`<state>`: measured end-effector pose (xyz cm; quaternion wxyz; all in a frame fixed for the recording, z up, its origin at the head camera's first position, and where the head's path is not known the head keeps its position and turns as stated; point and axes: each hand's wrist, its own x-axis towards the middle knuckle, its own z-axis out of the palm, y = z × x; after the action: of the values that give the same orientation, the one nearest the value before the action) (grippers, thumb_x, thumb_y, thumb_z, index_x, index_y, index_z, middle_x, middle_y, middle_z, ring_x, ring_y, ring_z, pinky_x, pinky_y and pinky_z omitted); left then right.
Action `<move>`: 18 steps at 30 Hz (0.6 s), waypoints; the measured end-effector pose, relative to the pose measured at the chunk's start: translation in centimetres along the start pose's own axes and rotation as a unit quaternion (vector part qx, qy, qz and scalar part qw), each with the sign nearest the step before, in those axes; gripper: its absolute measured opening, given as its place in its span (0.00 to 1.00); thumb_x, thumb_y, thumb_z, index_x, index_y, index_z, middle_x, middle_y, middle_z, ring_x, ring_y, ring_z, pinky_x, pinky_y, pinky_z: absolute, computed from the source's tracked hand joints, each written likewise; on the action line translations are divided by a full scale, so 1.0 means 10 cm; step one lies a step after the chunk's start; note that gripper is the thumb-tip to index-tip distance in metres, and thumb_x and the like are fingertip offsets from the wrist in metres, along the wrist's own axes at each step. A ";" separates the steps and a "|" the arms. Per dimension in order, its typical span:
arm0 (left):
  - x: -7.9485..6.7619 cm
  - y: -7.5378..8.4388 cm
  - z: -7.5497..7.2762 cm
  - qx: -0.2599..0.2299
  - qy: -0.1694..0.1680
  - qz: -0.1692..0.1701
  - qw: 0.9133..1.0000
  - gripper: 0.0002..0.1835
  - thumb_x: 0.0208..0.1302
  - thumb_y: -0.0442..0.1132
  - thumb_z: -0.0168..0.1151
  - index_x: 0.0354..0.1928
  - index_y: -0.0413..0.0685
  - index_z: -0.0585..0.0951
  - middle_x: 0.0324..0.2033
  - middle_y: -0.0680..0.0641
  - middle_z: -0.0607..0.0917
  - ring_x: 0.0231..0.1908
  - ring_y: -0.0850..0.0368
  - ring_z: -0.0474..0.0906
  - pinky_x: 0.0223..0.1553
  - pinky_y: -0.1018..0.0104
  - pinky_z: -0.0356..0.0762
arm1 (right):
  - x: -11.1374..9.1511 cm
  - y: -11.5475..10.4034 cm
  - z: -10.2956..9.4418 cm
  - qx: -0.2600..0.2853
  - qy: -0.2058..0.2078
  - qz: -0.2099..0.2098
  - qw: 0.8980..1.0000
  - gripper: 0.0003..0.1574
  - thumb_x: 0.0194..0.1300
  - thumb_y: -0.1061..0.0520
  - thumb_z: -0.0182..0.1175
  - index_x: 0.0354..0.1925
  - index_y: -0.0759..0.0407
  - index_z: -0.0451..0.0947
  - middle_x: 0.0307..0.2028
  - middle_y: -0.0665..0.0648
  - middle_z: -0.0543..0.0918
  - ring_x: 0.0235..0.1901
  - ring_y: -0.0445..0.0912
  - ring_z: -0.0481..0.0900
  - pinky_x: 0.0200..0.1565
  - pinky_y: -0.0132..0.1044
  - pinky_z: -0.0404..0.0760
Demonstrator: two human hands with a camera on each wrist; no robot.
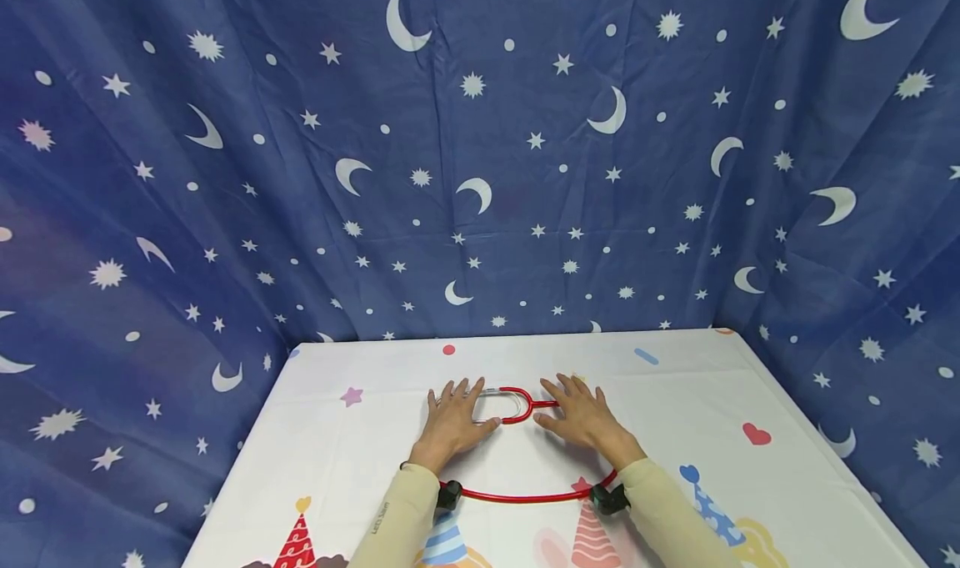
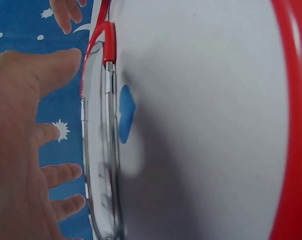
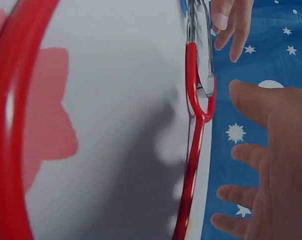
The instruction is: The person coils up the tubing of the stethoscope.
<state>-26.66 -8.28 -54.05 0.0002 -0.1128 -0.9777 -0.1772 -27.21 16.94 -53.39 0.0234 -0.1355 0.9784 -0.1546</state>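
Note:
A stethoscope with red tubing [image 1: 525, 499] lies looped on the table, its metal ear tubes [image 2: 110, 125] pointing left. My left hand [image 1: 452, 422] hovers over the ear tubes with fingers spread, covering part of them in the head view. Above the red stem beyond the Y-shaped fork [image 3: 205, 118] hangs my right hand [image 1: 581, 418], its fingers also apart. Both wrist views show a gap between fingers and stethoscope, and neither hand grips anything. The chest piece cannot be made out. The near stretch of tubing runs beneath both wrists.
A white tablecloth [image 1: 360, 451] printed with party hats, stars and a heart covers the table. Behind and beside it hangs a blue curtain [image 1: 525, 201] with moons and stars. Each wrist carries a small black camera [image 1: 609, 499].

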 end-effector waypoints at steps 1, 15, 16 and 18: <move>0.00 0.00 0.01 0.000 0.003 0.002 1.000 0.42 0.60 0.64 0.61 0.73 0.55 0.64 0.69 0.39 0.69 0.71 0.36 0.59 0.69 0.30 0.48 | 0.00 0.00 0.01 0.000 -0.001 0.002 1.000 0.45 0.63 0.30 0.57 0.72 0.45 0.64 0.71 0.62 0.64 0.72 0.64 0.57 0.66 0.72 0.52; 0.02 -0.04 0.12 -0.010 0.024 0.005 1.000 0.36 0.59 0.52 0.69 0.68 0.51 0.70 0.55 0.40 0.75 0.58 0.41 0.68 0.67 0.37 0.56 | 0.01 0.01 0.10 -0.020 0.012 0.016 1.000 0.34 0.61 0.43 0.66 0.63 0.51 0.74 0.54 0.60 0.77 0.56 0.56 0.74 0.54 0.58 0.76; 0.02 -0.04 0.13 -0.010 0.025 0.006 1.000 0.36 0.59 0.52 0.70 0.67 0.51 0.71 0.54 0.40 0.75 0.57 0.42 0.69 0.66 0.39 0.57 | 0.01 0.02 0.11 -0.023 0.017 0.012 1.000 0.33 0.62 0.45 0.67 0.63 0.51 0.74 0.52 0.59 0.78 0.54 0.56 0.75 0.53 0.57 0.77; 0.02 -0.05 0.13 -0.009 0.031 0.010 0.999 0.35 0.58 0.52 0.71 0.66 0.51 0.72 0.52 0.41 0.75 0.54 0.44 0.69 0.64 0.41 0.60 | 0.01 0.03 0.12 -0.027 0.029 0.001 0.999 0.29 0.62 0.48 0.67 0.60 0.52 0.76 0.48 0.58 0.79 0.50 0.53 0.76 0.49 0.54 0.78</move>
<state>-26.93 -8.19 -55.45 0.0310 -0.1166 -0.9744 -0.1898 -27.32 16.85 -54.64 -0.0087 -0.1309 0.9825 -0.1320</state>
